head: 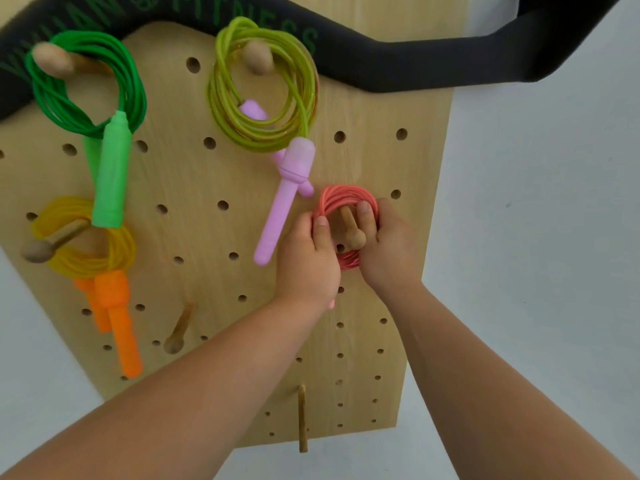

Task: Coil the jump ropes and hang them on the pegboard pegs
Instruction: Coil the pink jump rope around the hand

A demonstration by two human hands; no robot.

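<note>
- Currently on the red rope coil (pixel 341 198): looped around a wooden peg (pixel 352 232) on the right half of the pegboard (pixel 194 181), peg head poking out through the middle.
- Left hand (pixel 308 261): clamped on the coil's left side, thumb laid over the strands, fingers curled behind.
- Right hand (pixel 389 251): clamped on the coil's right side, thumb across the upper strands — fingers out of sight behind.
- Small pink bit just below the left hand; cannot tell what.
- Green rope (pixel 133 91): coiled on the top-left peg, green handles (pixel 110 174) hanging down.
- Yellow-green rope (pixel 221 109): coiled on the top-middle peg, lilac handles (pixel 287 199) dangling — lower tip just beside the left hand.
- Yellow rope (pixel 117 247): coiled on the lower-left peg, orange handles (pixel 119 320) below.
- Low peg (pixel 178 329) mid-board, bottom peg (pixel 303 417) near the lower edge.
- Black foam pad (pixel 381 64) with green lettering across the top of the board.
</note>
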